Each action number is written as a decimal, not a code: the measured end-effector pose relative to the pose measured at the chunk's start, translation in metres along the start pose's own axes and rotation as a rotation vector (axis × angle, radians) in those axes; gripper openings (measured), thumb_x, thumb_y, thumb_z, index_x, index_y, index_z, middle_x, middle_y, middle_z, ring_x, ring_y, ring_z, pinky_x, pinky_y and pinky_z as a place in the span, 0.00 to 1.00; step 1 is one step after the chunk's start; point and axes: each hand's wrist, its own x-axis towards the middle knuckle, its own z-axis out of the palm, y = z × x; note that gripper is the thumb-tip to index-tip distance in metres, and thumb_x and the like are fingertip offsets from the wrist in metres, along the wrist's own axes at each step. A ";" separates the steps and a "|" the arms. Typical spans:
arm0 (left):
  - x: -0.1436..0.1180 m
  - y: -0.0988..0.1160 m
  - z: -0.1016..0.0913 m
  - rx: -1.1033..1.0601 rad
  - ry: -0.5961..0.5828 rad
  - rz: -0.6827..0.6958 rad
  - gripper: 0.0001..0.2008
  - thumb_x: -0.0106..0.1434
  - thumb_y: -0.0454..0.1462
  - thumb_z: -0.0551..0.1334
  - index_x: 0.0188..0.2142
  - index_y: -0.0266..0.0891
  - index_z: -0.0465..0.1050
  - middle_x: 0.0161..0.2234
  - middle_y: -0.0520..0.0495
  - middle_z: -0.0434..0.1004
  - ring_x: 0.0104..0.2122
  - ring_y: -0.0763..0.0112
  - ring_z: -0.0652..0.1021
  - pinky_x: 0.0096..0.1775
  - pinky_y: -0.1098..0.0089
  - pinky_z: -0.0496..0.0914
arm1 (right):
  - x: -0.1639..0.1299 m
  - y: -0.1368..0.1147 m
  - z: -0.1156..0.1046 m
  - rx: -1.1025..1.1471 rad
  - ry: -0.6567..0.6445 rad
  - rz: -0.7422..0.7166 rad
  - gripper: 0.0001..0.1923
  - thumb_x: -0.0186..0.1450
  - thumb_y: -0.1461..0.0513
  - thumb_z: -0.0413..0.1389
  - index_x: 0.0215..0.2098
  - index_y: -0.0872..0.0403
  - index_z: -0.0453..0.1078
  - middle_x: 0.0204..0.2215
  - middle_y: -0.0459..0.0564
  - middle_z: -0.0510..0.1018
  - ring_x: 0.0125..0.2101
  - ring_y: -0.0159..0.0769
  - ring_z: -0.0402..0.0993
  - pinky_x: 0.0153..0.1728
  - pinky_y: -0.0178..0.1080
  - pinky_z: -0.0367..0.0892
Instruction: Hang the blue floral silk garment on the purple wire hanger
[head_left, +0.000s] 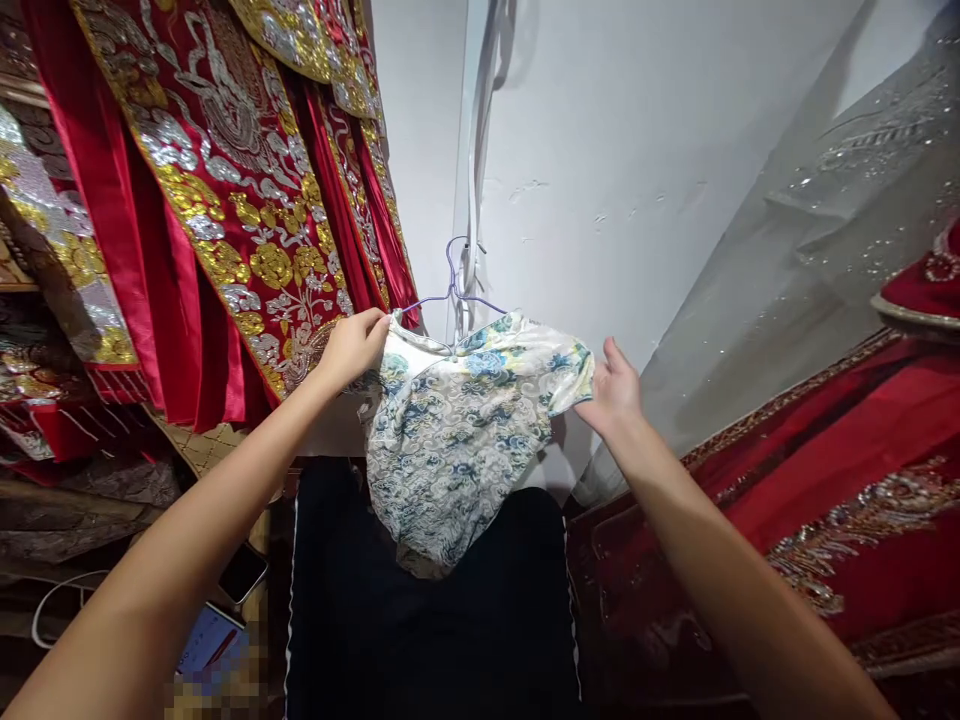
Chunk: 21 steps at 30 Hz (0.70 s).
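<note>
A small white dress with a blue and green floral pattern [457, 440] hangs on a thin purple wire hanger [453, 285] in front of a white wall. My left hand [354, 345] pinches the dress at its left shoulder. My right hand [615, 390] touches the edge of the right sleeve, fingers partly spread. The dress's lower part hangs down over a dark cloth [435, 610].
Red robes with gold and silver embroidery [225, 200] hang close on the left. A red embroidered garment [840, 500] and a grey sequined one [825, 230] lie on the right. A phone [241, 572] and a white cable [52, 605] sit at lower left.
</note>
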 end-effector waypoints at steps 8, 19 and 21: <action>0.012 0.001 0.010 -0.199 0.081 -0.047 0.20 0.68 0.52 0.56 0.32 0.38 0.72 0.28 0.48 0.74 0.30 0.67 0.71 0.32 0.70 0.62 | -0.020 -0.057 0.063 -0.112 -0.359 -0.058 0.41 0.66 0.33 0.37 0.52 0.51 0.75 0.46 0.57 0.82 0.54 0.52 0.74 0.52 0.56 0.69; -0.038 0.088 0.036 -0.815 0.024 0.020 0.24 0.70 0.56 0.54 0.37 0.40 0.76 0.22 0.52 0.66 0.20 0.74 0.64 0.25 0.70 0.58 | -0.045 0.028 0.094 -1.210 -0.498 -0.631 0.54 0.60 0.53 0.64 0.74 0.52 0.38 0.72 0.62 0.49 0.71 0.57 0.44 0.68 0.61 0.47; -0.043 0.123 0.034 -0.949 -0.015 0.042 0.26 0.71 0.56 0.50 0.37 0.41 0.77 0.22 0.51 0.68 0.21 0.72 0.68 0.27 0.69 0.63 | -0.042 0.040 0.103 -1.198 -0.433 -0.727 0.55 0.59 0.53 0.64 0.74 0.53 0.37 0.70 0.63 0.51 0.70 0.58 0.44 0.68 0.62 0.43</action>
